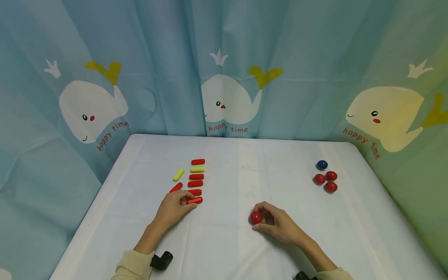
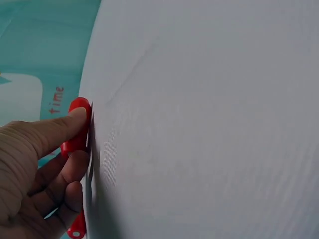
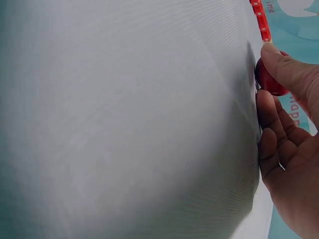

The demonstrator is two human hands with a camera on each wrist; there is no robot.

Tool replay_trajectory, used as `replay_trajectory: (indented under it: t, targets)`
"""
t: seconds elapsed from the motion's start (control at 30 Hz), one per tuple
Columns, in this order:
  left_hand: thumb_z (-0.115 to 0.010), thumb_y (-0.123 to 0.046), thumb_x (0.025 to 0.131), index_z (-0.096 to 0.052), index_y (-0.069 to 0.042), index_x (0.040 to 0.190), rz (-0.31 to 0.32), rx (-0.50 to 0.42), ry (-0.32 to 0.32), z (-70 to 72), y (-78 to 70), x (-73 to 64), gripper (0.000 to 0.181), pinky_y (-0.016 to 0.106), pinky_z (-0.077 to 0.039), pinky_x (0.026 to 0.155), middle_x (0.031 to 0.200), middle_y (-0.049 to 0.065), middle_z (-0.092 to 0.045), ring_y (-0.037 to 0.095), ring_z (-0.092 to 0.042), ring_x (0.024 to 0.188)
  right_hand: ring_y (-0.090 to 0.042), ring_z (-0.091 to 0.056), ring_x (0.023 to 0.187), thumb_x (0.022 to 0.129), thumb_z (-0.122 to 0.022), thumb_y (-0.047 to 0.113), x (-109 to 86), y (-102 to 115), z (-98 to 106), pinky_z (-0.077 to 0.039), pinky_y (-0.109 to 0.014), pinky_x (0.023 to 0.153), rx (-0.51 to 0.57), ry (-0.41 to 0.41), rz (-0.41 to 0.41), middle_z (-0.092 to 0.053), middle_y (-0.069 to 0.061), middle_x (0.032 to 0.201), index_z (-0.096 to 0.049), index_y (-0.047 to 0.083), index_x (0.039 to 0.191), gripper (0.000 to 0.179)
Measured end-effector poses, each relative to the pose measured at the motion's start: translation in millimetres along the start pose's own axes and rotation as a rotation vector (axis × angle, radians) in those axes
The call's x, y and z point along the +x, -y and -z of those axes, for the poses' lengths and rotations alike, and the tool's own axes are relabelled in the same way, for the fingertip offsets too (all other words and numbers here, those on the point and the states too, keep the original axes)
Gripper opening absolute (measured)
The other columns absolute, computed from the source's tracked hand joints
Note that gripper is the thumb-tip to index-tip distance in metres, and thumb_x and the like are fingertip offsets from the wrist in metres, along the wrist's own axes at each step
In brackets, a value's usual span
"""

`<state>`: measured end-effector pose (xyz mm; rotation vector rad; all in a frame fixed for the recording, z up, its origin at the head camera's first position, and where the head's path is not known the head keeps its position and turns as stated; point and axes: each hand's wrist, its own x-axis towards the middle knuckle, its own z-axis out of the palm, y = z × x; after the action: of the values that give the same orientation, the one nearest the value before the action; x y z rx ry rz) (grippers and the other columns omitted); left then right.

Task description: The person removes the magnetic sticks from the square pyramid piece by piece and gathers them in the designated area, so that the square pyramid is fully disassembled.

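In the head view, my left hand (image 1: 174, 208) pinches a short red stick-shaped piece (image 1: 194, 200) between thumb and fingers at the near end of a column of similar pieces. The left wrist view shows the thumb pressed along that red piece (image 2: 79, 134), close to the white surface. My right hand (image 1: 280, 224) holds a glossy red ball (image 1: 256, 217) between thumb and fingers, low over the table's middle. In the right wrist view, part of the red ball (image 3: 271, 78) is hidden by the thumb.
The column has several red pieces (image 1: 196, 176) and a yellow-green one (image 1: 197, 169). Left of it lie a yellow-green piece (image 1: 178, 174) and a red one (image 1: 176, 187). A blue ball (image 1: 322, 165) and three red balls (image 1: 331, 187) sit at the right of the white table (image 1: 224, 249).
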<state>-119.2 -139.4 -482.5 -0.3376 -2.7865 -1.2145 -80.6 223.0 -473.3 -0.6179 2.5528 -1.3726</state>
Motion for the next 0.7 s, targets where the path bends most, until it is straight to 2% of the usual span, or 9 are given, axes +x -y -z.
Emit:
replay_trajectory:
  t: [0.3,0.43,0.57,0.7]
  targets:
    - [-0.087,-0.012,0.081,-0.077,-0.011,0.096,0.003,0.128,0.033,9.0,1.1,3.2,0.018,0.024,-0.035,0.054,0.060,-0.008,-0.046,0.009,-0.042,0.056,-0.012,-0.061,0.086,0.087,-0.083,0.020,-1.3,-1.5,0.0,-0.051,-0.024,0.075,0.009,0.015,0.005,-0.065,-0.001,0.105,-0.062,0.010,0.121,0.040]
    - [-0.087,-0.012,0.081,-0.077,-0.011,0.098,-0.003,0.151,0.033,9.2,0.8,3.7,0.020,0.025,-0.036,0.055,0.061,-0.007,-0.047,0.010,-0.043,0.058,-0.010,-0.062,0.087,0.089,-0.082,0.021,-2.3,-2.3,3.4,-0.052,-0.025,0.077,-0.027,0.002,-0.034,-0.066,0.001,0.106,-0.062,0.013,0.121,0.038]
    - [-0.089,-0.013,0.079,-0.078,-0.010,0.100,-0.011,0.172,0.022,10.5,-1.9,4.1,0.024,0.024,-0.037,0.055,0.063,-0.007,-0.048,0.009,-0.044,0.059,-0.010,-0.062,0.084,0.088,-0.081,0.017,-3.0,-2.7,11.3,-0.053,-0.025,0.074,-0.067,-0.083,-0.095,-0.067,-0.002,0.107,-0.063,0.013,0.121,0.038]
    - [-0.090,-0.015,0.077,-0.078,-0.010,0.101,-0.022,0.179,0.004,14.3,-5.7,4.3,0.027,0.024,-0.039,0.056,0.066,-0.007,-0.053,0.008,-0.046,0.060,-0.014,-0.062,0.081,0.088,-0.082,0.014,-4.4,-6.6,27.6,-0.053,-0.025,0.070,-0.160,-0.246,-0.155,-0.068,-0.009,0.108,-0.062,0.007,0.122,0.040]
